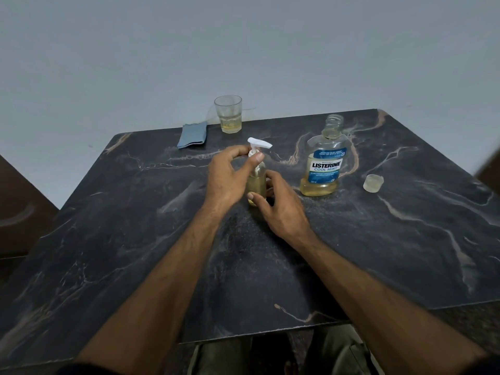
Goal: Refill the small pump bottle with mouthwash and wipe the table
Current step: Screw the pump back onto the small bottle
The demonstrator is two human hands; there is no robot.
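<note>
Standing upright between both hands, the pump bottle is being steadied — right hand fingers wrapping its base, left hand fingers pinching the white pump collar.

We reached both bare forearms forward over the table. Our left hand curled at the collar of the small pump bottle — thumb on the near side, fingers wrapped behind, pinching just under the white pump head. Our right hand sat lower on that bottle — thumb pressed across its base, fingers cupping its right side.
</note>
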